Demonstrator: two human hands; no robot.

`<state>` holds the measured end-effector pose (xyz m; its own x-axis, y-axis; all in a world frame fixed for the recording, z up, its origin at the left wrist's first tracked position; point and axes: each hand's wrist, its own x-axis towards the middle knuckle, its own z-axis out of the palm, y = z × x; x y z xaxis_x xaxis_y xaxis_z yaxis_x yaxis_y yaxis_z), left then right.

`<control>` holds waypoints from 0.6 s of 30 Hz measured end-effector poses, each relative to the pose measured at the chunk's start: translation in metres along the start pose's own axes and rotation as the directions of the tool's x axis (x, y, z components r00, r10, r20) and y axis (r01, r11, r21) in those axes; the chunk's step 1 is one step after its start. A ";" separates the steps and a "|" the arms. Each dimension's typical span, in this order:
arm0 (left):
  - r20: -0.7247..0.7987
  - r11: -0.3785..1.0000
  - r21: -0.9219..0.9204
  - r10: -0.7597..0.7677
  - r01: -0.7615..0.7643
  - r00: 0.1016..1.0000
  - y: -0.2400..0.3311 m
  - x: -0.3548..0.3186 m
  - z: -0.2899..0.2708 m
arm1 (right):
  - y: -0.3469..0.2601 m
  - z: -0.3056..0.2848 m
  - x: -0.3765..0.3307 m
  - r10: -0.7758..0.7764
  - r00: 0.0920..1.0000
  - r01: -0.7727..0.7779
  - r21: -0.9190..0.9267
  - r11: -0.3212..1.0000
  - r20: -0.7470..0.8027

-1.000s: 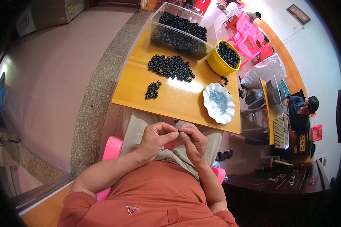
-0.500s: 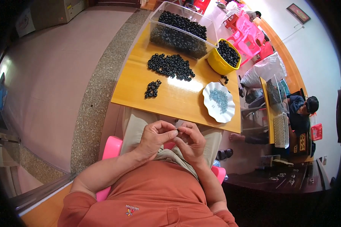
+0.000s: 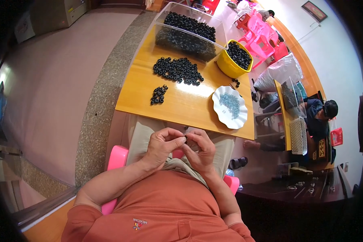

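Over my lap, just off the table's near edge, my left hand (image 3: 165, 146) and my right hand (image 3: 200, 148) meet at the fingertips. Both are closed in a pinch on a small dark piece (image 3: 185, 136), mostly hidden by the fingers. On the table beyond lies a small cluster of black ring-shaped pieces (image 3: 159, 94), with a larger spread of black rings (image 3: 178, 70) behind it. To the right, a white scalloped plate (image 3: 241, 117) bears many tiny pale-blue clear bits (image 3: 230, 105).
At the table's (image 3: 173, 111) far end stand a clear plastic bin (image 3: 185, 40) and a yellow tub (image 3: 226, 64), both full of black rings. A few loose pieces (image 3: 236, 82) lie by the tub. Another person (image 3: 316, 117) sits at a table on the right, near pink chairs (image 3: 262, 40).
My two hands, still pinched together, have shifted very slightly left and up in the picture. The whole view has drifted a little; the things on the table look unchanged.
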<state>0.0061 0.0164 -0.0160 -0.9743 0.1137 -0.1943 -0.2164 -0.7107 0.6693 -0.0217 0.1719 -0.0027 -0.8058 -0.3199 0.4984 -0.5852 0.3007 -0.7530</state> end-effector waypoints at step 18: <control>-0.015 0.999 -0.011 0.030 -0.030 0.999 -0.003 0.002 0.004 | -0.002 -0.009 0.004 -0.077 0.996 0.065 -0.209 0.976 -0.050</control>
<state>0.0041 0.0214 -0.0152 -0.9793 0.0814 -0.1851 -0.1860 -0.7215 0.6669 -0.0248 0.1781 0.0046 -0.7619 -0.2967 0.5757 -0.6423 0.4607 -0.6126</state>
